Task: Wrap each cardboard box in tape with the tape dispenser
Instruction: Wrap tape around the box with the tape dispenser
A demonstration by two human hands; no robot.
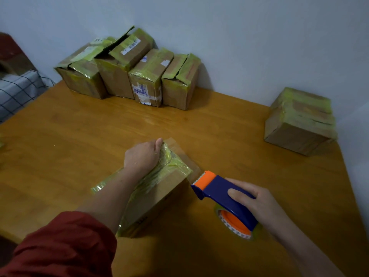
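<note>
A wooden table [79, 126] with an orange-brown, lightly glossy top fills the lower view. Its far edge stands against a plain pale grey-blue wall [239, 37]. Checked white fabric [18, 90] lies beyond the left edge, below a dark reddish panel [10, 48]. Lighting is dim and even.

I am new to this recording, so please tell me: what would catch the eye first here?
The blue and orange tape dispenser, gripped by the right hand at front centre, stands out. Beside it the left hand holds a tape-covered cardboard box. A row of taped boxes lines the wall behind.
</note>
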